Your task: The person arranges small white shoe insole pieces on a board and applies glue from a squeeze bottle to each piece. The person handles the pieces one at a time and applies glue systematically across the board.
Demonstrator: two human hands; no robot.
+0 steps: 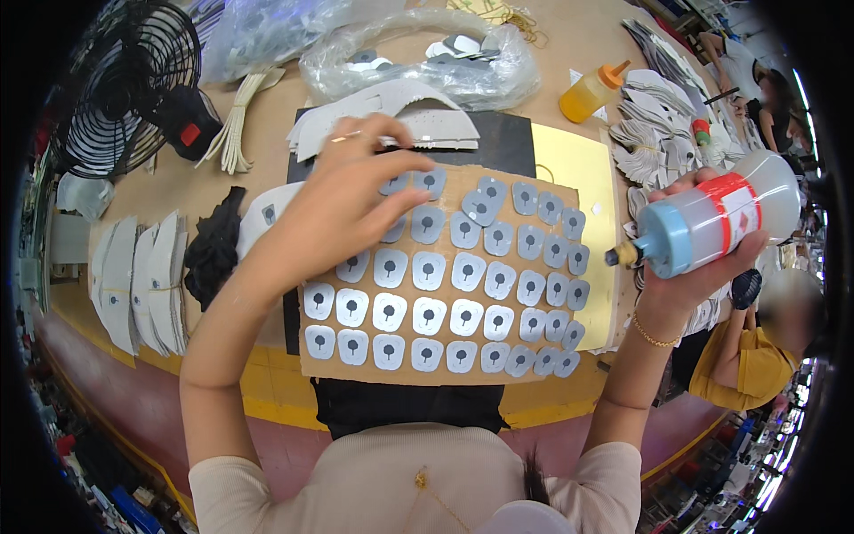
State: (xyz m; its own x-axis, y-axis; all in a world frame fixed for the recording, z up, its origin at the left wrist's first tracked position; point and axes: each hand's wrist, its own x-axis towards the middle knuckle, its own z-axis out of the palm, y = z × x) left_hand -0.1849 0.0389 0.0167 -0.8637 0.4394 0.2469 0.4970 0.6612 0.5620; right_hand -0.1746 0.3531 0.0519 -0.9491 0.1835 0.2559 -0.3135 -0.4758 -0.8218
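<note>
I am pressing my left hand (pixel 342 200), fingers open, on grey patches (pixel 427 267). My right hand (pixel 689 258) is squeezing a glue bottle (pixel 712 222); more dabbing seems next.

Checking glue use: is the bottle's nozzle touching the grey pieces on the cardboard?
No, the right hand holds the bottle raised beside the cardboard, nozzle clear of the pieces.

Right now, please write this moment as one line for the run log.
left hand: on grey pieces, grip open | right hand: holds glue bottle, nozzle toward cardboard sheet | black fan: far left
</note>
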